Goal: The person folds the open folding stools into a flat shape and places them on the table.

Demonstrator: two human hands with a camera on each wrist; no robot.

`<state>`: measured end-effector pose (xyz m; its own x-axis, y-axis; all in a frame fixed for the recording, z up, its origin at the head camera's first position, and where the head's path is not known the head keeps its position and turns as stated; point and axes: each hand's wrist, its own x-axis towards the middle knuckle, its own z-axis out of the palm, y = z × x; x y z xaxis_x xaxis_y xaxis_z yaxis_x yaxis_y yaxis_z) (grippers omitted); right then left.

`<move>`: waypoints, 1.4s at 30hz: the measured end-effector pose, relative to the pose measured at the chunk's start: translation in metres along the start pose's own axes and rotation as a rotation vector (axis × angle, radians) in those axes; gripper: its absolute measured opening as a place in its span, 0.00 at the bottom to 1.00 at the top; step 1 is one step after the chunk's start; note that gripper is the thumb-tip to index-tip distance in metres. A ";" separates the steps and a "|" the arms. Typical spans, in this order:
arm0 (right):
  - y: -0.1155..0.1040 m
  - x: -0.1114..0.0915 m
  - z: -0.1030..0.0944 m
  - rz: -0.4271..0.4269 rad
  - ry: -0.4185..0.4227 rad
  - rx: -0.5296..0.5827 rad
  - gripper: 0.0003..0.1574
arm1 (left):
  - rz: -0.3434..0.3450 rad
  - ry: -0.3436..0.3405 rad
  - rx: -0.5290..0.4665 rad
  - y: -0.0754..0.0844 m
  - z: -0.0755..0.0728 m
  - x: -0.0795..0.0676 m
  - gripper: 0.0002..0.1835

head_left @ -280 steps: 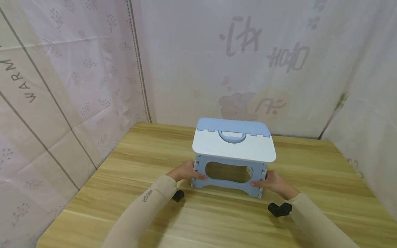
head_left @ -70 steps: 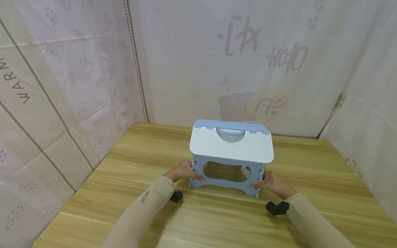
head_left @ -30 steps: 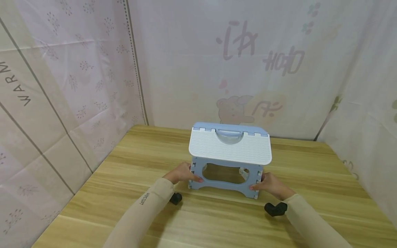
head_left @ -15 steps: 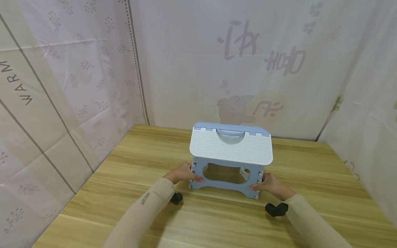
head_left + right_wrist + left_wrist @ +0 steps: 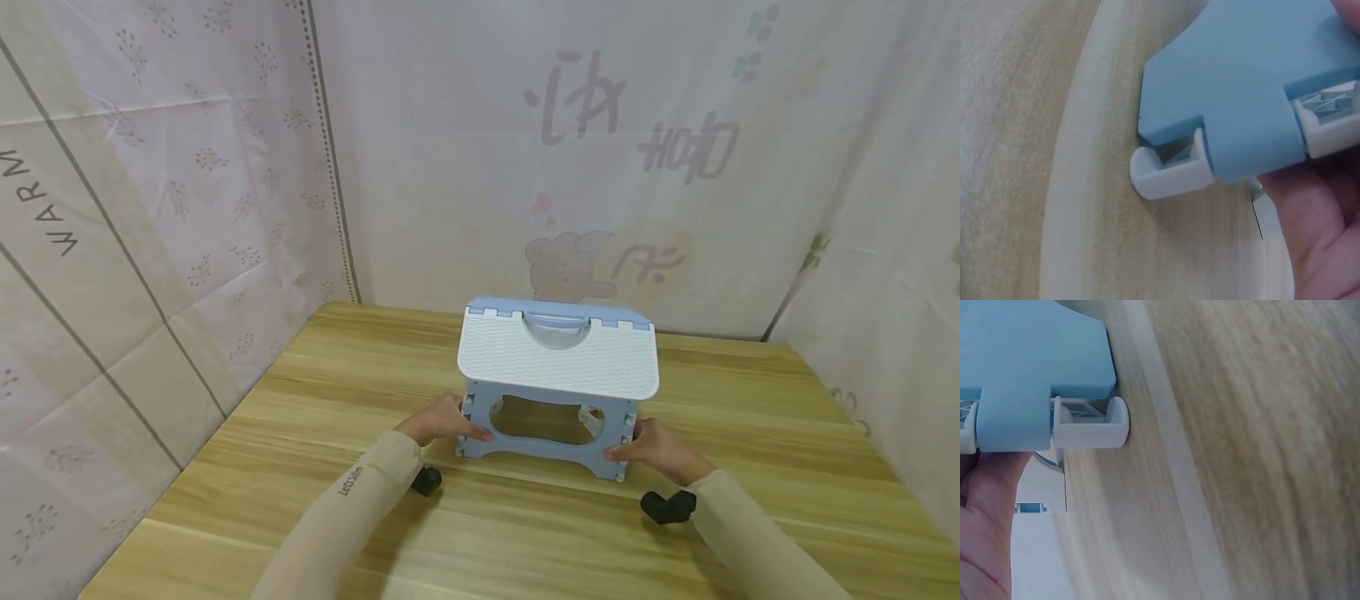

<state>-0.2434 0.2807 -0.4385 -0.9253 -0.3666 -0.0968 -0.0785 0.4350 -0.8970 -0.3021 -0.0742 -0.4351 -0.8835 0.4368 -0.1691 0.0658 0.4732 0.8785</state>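
A folding step stool (image 5: 555,362) stands on its legs on the table, with a white textured front panel and a light blue rear panel. Its top is bent at the hinge line, the front panel sloping down toward me. My left hand (image 5: 442,419) grips the left leg edge, thumb over the blue front frame (image 5: 543,450). On the opposite edge my right hand (image 5: 663,448) grips the same way. In the left wrist view the palm (image 5: 988,531) lies against the hinged edge; in the right wrist view the hand (image 5: 1313,219) does likewise. Most fingers are hidden behind the legs.
The wood-grain table (image 5: 480,533) extends around the stool on all sides. A printed curtain (image 5: 450,167) hangs behind it and along both sides. Black devices (image 5: 667,507) sit at both wrists, close over the tabletop.
From 9.3 to 2.3 seconds ago the stool's nearly flat top bent upward at the hinge, so the rear panel shows less. Since then hands and stool stay almost the same; the view shifts slightly.
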 end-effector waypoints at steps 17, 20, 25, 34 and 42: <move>0.003 0.002 0.001 -0.038 -0.011 0.011 0.36 | -0.013 -0.015 0.017 0.003 -0.002 -0.002 0.14; 0.003 0.001 0.001 -0.037 -0.012 0.008 0.36 | -0.010 -0.017 0.014 0.002 -0.002 -0.001 0.14; 0.003 0.002 0.001 -0.032 -0.015 0.010 0.36 | -0.005 -0.022 0.011 0.001 -0.002 0.000 0.13; -0.001 -0.001 0.001 -0.014 -0.013 0.006 0.32 | 0.003 -0.024 0.017 0.001 -0.002 0.000 0.14; -0.001 0.000 0.001 -0.027 -0.013 0.006 0.32 | -0.003 -0.032 0.025 0.000 -0.002 0.001 0.15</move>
<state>-0.2425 0.2795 -0.4386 -0.9180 -0.3887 -0.0780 -0.1013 0.4201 -0.9018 -0.3041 -0.0752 -0.4343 -0.8687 0.4591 -0.1859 0.0753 0.4935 0.8665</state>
